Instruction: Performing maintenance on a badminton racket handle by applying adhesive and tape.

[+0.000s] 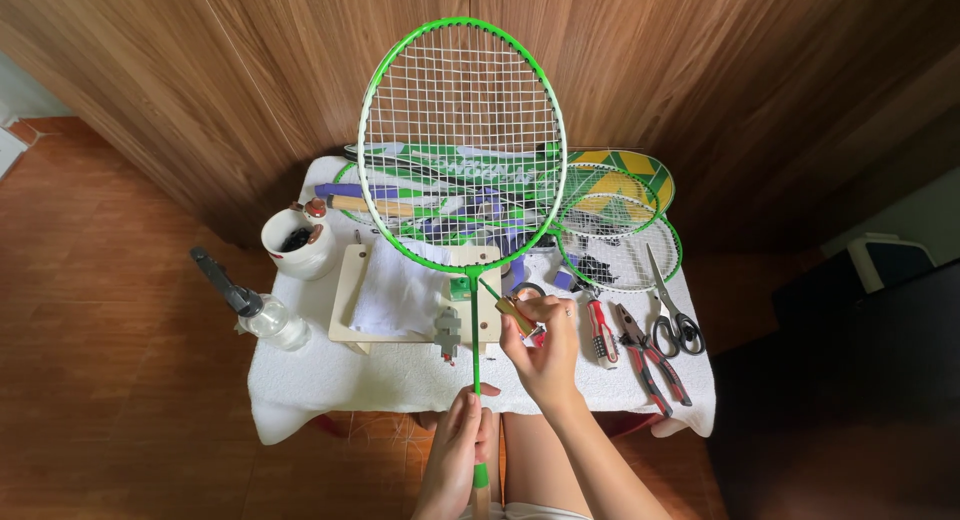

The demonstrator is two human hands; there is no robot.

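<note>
Warm wood panelling backs my small desk [400,380], draped in white towelling. At the left a clear glass spray bottle [262,315] lies beside a white ceramic cup [300,245]. My left hand [455,455] wraps shut around the slim shaft of the green racket [462,145], upright over the desk. My right hand [545,350] pinches a small wooden-handled tool [518,315]. Red-handled pliers [650,360] and steel scissors [672,315] lie rightward.

head view | looks steeply down from above | near the hands [500,400] (single view) | table [400,380] centred
</note>
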